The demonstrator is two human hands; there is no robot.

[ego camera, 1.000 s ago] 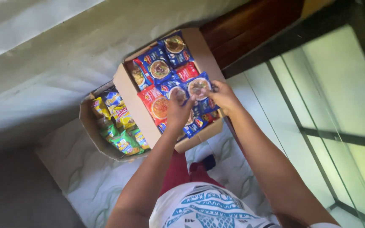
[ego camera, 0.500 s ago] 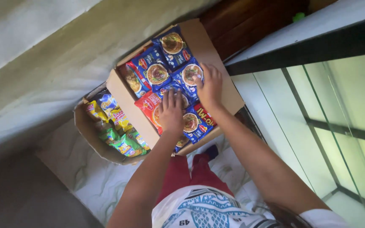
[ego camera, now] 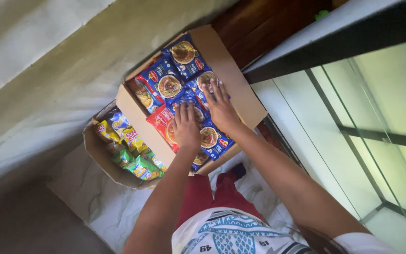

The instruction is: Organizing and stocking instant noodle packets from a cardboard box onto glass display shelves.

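A second cardboard box (ego camera: 100, 157) sits at the left edge of the white sheet (ego camera: 90, 202), filled with yellow and green packets (ego camera: 132, 155) (small ones). A glass-fronted cabinet (ego camera: 353, 117) stands right.

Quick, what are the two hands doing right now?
Left hand: open, flat on the noodle packets in the cardboard box, holding nothing.
Right hand: open, fingers spread, pressing on the packets, holding nothing.
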